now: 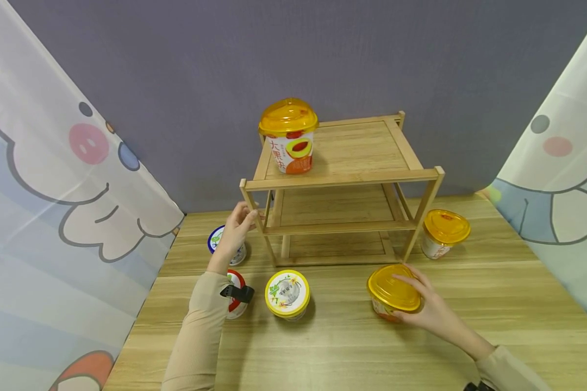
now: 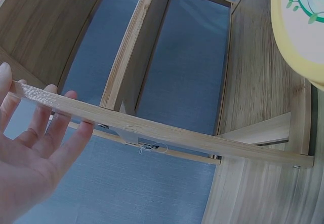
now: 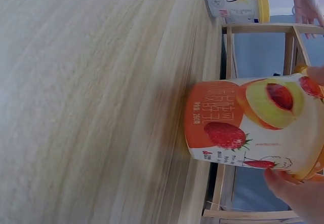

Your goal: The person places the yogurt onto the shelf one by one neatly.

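My right hand point(image 1: 428, 309) grips a yogurt cup with an orange domed lid point(image 1: 393, 288) in front of the rack's right side; in the right wrist view the cup point(image 3: 253, 122) shows printed fruit, with fingertips point(image 3: 281, 181) on its side. At the wooden three-tier rack point(image 1: 339, 176), my left hand point(image 1: 237, 225) is by the front left post. The left wrist view shows the left hand point(image 2: 45, 148) with fingers curled round that post point(image 2: 167, 130). A similar orange-lidded cup point(image 1: 293, 138) stands on the top shelf's left end.
Right of the rack stands another orange-lidded cup point(image 1: 445, 231). A yellow-rimmed tub point(image 1: 287, 294) is in front of the rack. A red-rimmed tub point(image 1: 236, 307) and a blue-rimmed tub point(image 1: 216, 238) lie partly hidden by the left arm. Printed curtains hang at both sides.
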### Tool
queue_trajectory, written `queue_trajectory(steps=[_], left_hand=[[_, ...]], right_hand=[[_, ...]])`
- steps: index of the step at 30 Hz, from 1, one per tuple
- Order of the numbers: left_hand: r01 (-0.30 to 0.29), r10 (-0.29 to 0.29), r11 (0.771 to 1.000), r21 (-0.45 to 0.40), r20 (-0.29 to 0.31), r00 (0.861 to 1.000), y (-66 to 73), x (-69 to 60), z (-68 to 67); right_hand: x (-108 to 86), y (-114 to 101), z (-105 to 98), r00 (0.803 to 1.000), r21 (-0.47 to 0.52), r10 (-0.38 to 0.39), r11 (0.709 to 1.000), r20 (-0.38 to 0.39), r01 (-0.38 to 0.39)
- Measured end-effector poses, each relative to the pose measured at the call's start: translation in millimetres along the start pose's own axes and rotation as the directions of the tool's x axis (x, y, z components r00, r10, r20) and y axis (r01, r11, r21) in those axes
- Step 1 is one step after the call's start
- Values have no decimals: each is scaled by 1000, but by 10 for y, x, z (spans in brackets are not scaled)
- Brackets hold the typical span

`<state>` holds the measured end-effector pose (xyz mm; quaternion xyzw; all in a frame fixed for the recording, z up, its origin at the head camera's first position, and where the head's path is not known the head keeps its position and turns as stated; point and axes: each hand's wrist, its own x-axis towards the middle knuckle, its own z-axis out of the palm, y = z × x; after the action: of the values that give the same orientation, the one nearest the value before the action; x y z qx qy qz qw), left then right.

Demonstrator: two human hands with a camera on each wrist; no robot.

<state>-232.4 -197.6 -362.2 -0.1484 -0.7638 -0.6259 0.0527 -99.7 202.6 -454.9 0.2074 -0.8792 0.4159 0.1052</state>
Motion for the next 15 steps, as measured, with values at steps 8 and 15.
queue_trajectory(steps=[8,15], left_hand=[[10,-10,1000,-15,1,1000,5,3,3],[-4,4,1000,-18,6,1000,8,2,3]], right_hand=[[24,-31,-27,999,75,32,997,-6,-31],[119,-118,-119,1000,105,2,994,4,-3]])
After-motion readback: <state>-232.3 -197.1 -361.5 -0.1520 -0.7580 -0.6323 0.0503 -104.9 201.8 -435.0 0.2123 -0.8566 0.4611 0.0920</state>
